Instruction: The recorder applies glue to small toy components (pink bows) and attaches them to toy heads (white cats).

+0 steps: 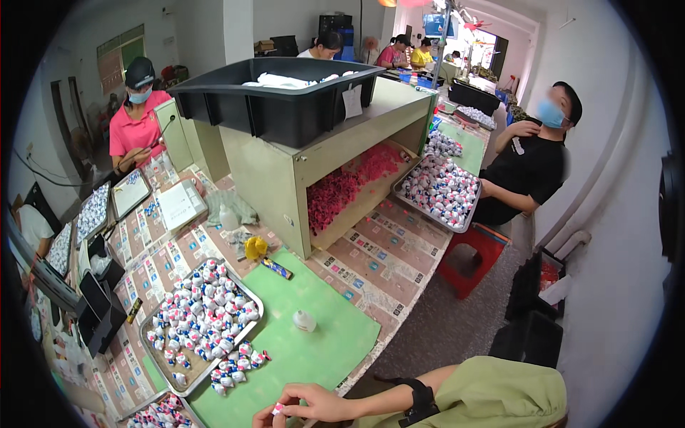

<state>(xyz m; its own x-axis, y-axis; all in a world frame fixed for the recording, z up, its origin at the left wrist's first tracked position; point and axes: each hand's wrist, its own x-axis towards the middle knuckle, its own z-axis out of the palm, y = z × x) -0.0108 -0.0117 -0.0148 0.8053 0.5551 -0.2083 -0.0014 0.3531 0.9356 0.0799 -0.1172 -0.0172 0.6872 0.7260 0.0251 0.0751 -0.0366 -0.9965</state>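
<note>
My right hand (317,401) is at the bottom edge, its forearm coming in from the right with a black strap at the wrist and a green sleeve. Its fingers are closed on a small white and pink figure (277,409), mostly hidden by them. My left hand cannot be made out. Just beyond, on a green mat (332,353), lies a loose group of small white figures (235,367) with pink and blue parts. A metal tray (258,314) heaped with similar figures stands to their left. Close to the mat's middle is a small translucent bottle (304,321).
Another tray of figures (160,414) is at the lower left. A yellow lump (255,247) and a dark tube (277,268) lie near a cabinet (260,185) with pink pieces inside and a black bin (285,107) on top. Two masked co-workers flank the table; a red stool (474,260) stands right.
</note>
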